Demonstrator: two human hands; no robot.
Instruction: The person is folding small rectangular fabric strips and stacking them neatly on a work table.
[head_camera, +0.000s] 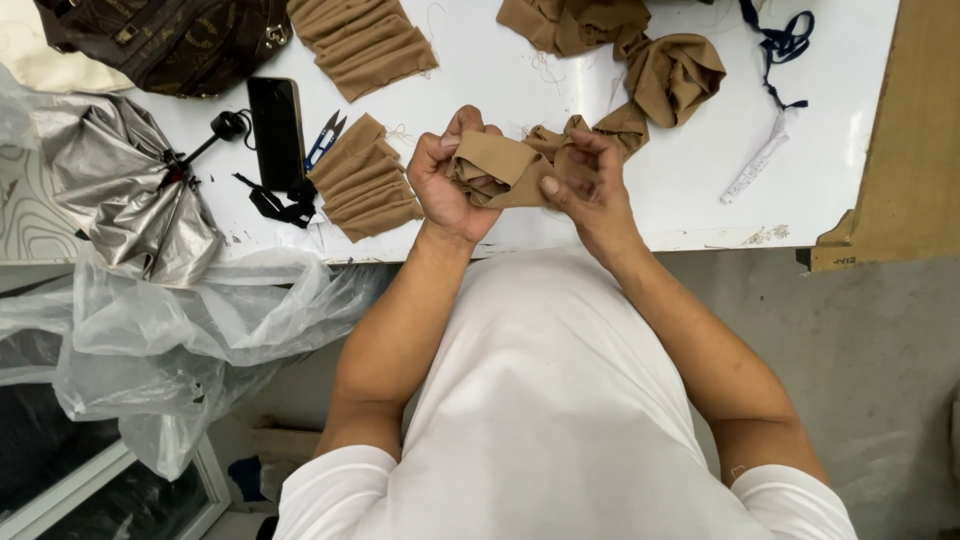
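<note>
A long tan fabric strip (660, 80) trails from the far side of the white table (700, 180) down to my hands at the table's near edge. My left hand (445, 185) grips its folded end, fingers curled over the cloth. My right hand (590, 185) pinches the same strip just to the right, thumb on top. Two stacks of folded tan fabric lie to the left: one (365, 180) beside my left hand, another (362, 42) farther back.
A black phone (276, 130) and small blue snips (322, 140) lie left of the near stack. A silver folded umbrella (130, 190), a dark brown bag (170, 40) and clear plastic sheeting (200, 330) sit at the left. A dark cord (785, 45) and white strip (757, 168) lie at right.
</note>
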